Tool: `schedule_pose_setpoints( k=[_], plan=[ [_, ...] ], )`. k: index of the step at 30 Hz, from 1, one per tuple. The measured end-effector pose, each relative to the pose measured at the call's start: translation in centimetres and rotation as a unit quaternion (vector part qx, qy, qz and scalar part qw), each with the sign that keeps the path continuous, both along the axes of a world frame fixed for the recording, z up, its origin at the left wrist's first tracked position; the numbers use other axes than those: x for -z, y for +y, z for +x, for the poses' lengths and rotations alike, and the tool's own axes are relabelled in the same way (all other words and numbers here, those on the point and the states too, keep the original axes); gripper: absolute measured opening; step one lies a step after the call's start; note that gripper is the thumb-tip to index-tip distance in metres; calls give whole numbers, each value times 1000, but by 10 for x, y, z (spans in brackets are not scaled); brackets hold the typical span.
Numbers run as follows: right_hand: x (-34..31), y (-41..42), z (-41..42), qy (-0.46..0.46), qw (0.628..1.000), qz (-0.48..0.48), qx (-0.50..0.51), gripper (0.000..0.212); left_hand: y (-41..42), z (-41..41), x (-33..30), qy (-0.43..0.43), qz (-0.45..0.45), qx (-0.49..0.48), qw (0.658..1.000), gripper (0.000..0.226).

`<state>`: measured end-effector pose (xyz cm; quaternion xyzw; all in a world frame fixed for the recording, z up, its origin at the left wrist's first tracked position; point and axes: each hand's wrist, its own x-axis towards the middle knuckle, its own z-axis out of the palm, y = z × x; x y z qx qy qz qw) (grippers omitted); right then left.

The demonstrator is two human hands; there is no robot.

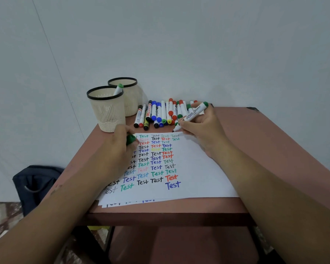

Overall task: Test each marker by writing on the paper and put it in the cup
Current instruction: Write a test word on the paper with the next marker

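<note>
Currently the right hand [200,128] pinches an uncapped green marker [192,114], tip down at the far edge of the paper [202,168], just past the top row of "Test" words. Left hand [120,141] rests on the paper's left side, fingers curled round the green cap [131,139]. Paper lies along the near edge of the bench [255,141]; its right half is blank, with bare bench beyond it to the right edge. Loose markers [160,114] lie in a row at the far edge, against the wall, just beyond the right hand. Two cups stand at the far left corner: the near cup [106,109] close to the left edge, the far cup [130,100] behind it holding one green-capped marker [119,89]. A dark bag [36,185] sits on the floor, left of the bench.
</note>
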<state>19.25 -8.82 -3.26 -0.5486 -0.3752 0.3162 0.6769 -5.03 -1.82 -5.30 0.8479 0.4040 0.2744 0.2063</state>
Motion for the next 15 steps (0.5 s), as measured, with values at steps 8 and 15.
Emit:
schedule_pose_setpoints(
  k=[8,15],
  plan=[
    [-9,-11,-3,129,985,71,-88,18,-3,-1,-8,17,128,26,991,13],
    [-7,-17,-11,97,977,66,-179,18,0,1,-4,20,107,17,994,26]
  ],
)
